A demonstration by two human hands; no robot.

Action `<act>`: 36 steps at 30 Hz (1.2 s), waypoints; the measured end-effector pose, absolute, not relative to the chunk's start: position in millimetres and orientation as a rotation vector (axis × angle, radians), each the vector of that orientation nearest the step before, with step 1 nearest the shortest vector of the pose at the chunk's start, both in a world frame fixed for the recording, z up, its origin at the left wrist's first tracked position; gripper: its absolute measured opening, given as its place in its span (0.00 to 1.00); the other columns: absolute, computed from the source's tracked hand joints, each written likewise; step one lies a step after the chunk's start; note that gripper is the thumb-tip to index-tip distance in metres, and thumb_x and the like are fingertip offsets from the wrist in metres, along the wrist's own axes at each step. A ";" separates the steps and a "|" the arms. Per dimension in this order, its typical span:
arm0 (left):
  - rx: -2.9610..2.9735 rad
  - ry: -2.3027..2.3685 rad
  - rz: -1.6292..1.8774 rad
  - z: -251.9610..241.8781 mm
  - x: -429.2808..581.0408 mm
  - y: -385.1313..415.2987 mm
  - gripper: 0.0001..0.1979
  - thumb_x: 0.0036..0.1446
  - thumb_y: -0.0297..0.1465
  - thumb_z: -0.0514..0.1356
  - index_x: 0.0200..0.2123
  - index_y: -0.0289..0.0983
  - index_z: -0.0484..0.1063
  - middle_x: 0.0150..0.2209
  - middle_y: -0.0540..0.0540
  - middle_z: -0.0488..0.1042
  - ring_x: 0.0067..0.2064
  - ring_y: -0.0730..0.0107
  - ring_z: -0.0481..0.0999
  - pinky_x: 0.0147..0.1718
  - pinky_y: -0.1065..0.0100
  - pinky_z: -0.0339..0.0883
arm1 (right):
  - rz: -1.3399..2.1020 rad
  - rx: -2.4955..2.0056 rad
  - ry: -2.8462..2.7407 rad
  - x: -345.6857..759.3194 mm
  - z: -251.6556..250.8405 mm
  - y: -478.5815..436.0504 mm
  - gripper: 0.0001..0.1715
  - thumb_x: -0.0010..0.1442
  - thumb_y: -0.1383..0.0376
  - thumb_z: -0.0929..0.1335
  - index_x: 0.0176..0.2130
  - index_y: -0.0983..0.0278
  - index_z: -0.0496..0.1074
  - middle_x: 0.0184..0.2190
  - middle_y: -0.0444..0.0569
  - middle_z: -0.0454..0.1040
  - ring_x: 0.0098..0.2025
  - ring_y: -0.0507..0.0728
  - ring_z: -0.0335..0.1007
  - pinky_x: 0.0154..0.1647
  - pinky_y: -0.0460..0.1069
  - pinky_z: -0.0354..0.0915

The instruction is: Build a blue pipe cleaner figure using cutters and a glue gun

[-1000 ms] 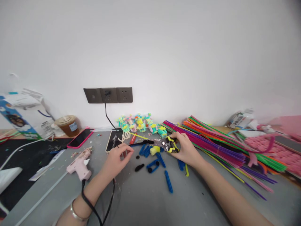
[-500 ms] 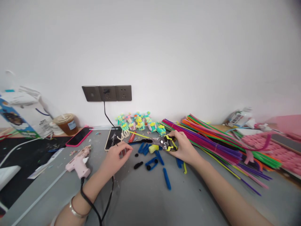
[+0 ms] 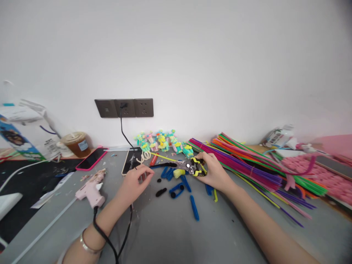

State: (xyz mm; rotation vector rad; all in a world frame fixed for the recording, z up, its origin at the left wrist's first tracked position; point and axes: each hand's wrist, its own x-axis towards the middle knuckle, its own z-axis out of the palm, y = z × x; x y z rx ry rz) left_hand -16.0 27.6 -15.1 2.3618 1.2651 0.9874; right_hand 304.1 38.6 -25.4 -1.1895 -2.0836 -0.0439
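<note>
My right hand [image 3: 213,170] is wrapped round the black-and-yellow handles of wire-cutting pliers [image 3: 187,165], whose jaws point left. A thin dark pipe cleaner [image 3: 161,165] runs between the jaws and my left hand [image 3: 137,179]. The fingers of my left hand are pinched together at its end; the exact grip is partly hidden. Just below the pliers lies a yellow fuzzy piece [image 3: 179,173]. Several folded blue pipe-cleaner pieces [image 3: 194,208] are scattered nearer me, along with a blue loop [image 3: 176,190] and a small black fuzzy piece [image 3: 161,192].
Bundled coloured pipe cleaners [image 3: 247,168] spread to the right. Small pastel figures [image 3: 163,142] stand by the wall. On the left are a pink glue gun [image 3: 92,190] with a black cord, a pink-edged phone [image 3: 92,159] and a drink cup [image 3: 76,145]. Another phone [image 3: 131,161] lies behind my left hand.
The view has shifted very slightly. Both hands and the pliers keep nearly the same positions, with the pliers still in my right hand.
</note>
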 end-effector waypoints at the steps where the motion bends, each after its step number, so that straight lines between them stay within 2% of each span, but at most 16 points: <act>1: 2.367 1.261 0.987 -15.1 -15.9 27.5 0.08 0.62 0.28 0.55 0.35 0.38 0.75 0.29 0.50 0.74 0.27 0.73 0.71 0.28 0.72 0.62 | -0.043 -1.193 -2.080 304.5 -25.8 38.7 0.23 0.50 0.66 0.72 0.44 0.58 0.62 0.39 0.51 0.74 0.39 0.63 0.67 0.40 0.55 0.66; 23: 2.322 1.253 0.977 -13.1 -15.5 25.7 0.08 0.62 0.27 0.55 0.35 0.37 0.75 0.30 0.50 0.75 0.28 0.73 0.71 0.29 0.71 0.64 | -0.010 -1.202 -2.070 304.9 -24.7 37.7 0.23 0.50 0.65 0.71 0.44 0.58 0.62 0.40 0.52 0.74 0.40 0.64 0.68 0.41 0.56 0.65; 30: 2.241 1.222 1.003 -10.0 -11.9 24.6 0.09 0.62 0.31 0.56 0.35 0.37 0.75 0.30 0.49 0.76 0.25 0.74 0.69 0.27 0.72 0.64 | -0.043 -1.156 -2.125 302.4 -23.6 37.9 0.21 0.51 0.67 0.70 0.44 0.59 0.61 0.38 0.51 0.74 0.38 0.63 0.68 0.40 0.55 0.63; 36: 2.100 1.142 0.936 -8.6 -9.4 20.5 0.11 0.62 0.37 0.57 0.39 0.37 0.76 0.32 0.48 0.78 0.29 0.71 0.73 0.29 0.71 0.67 | -0.049 -1.113 -2.180 294.6 -18.6 31.2 0.21 0.50 0.68 0.71 0.42 0.58 0.62 0.37 0.50 0.75 0.36 0.62 0.68 0.40 0.55 0.62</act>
